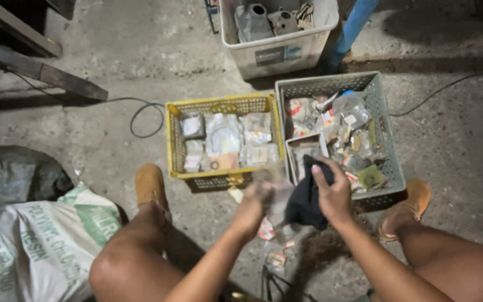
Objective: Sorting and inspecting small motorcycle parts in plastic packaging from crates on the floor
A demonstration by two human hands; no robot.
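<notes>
Dark cloth (304, 202) pinched in right hand (335, 194): thumb and fingers closed over its top edge, rest hanging down between the knees. Left hand (254, 206) blurred by motion, curled around what looks like a clear plastic packet (275, 190); exact grip not readable. Both hands low over the concrete floor, just in front of the yellow crate (172, 140) and the grey crate (325, 84).

Step in hand, as a judgement: wiping one packet with the cloth, held between the two crates. Flat sorted packets (225, 137) in yellow; loose jumbled packets (349, 126) in grey. A few more packets (276, 258) on the floor under the hands.

Next move calls for: firm hold on the slippery film, cloth kept clear of the grey crate's rim, and a pick of the right crate. White bin (278, 56) beyond, well apart.
</notes>
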